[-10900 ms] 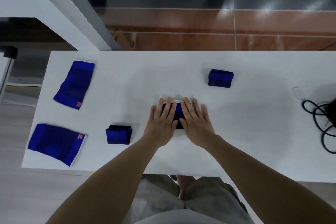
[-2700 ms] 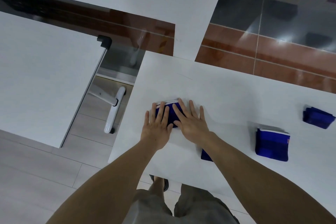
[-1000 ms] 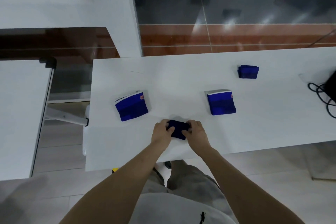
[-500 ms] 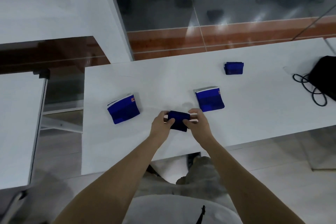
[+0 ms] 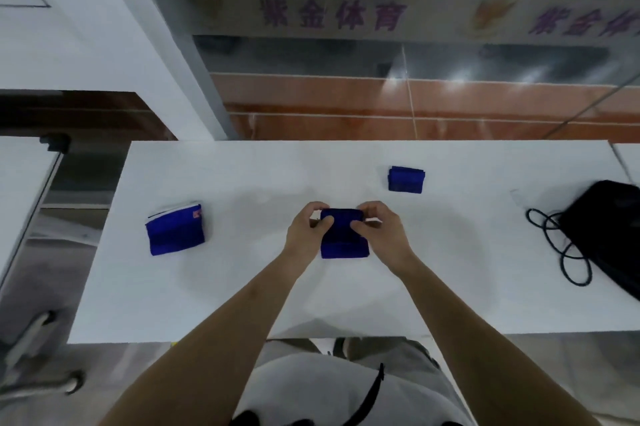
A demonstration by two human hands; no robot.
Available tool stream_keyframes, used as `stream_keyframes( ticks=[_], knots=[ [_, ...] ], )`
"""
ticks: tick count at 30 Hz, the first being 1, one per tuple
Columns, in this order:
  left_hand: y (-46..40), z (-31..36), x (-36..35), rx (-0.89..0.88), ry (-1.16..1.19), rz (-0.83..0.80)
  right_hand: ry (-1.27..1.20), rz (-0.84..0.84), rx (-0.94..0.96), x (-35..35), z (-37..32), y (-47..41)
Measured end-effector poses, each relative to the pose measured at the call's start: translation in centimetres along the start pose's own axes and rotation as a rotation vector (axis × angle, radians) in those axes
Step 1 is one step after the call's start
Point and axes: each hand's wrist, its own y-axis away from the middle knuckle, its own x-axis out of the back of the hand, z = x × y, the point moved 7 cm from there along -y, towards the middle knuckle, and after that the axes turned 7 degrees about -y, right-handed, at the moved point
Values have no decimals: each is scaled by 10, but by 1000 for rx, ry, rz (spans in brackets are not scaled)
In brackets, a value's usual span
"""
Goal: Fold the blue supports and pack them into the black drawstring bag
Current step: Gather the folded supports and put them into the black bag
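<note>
In the middle of the white table, my left hand and my right hand each pinch a side of a small folded dark blue support. It sits over the far part of a larger folded blue support, whose near edge shows below my fingers. Another folded blue support with a white edge lies to the left. A small folded blue support lies farther back on the right. The black drawstring bag lies at the table's right end, its cord looped beside it.
A second white table stands to the left across a gap, with a metal frame below it. A glass wall with purple lettering and a white pillar rise behind the table. The table's near edge is close to my body.
My hands have carried the small folded support to the right and away from me, onto the larger folded support in the middle. The view has tilted up and more of the bag shows.
</note>
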Motion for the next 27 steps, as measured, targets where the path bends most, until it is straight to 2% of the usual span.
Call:
stream_keyframes(
  ticks=[6,12,15,23,27],
  knots=[
    [-27,34,-51,24,-15,48,60,-17,18,61,-9,-44],
    [-47,41,-71,109,-46,177,197,235,14,138,-3,-94],
    [-55,39,-77,130,-42,202,343,286,34,163,2,-123],
    [-69,33,-83,204,-37,259,773,-43,32,155,28,-180],
    [-67,32,-85,226,3,269,880,-25,129,149,33,-175]
  ],
)
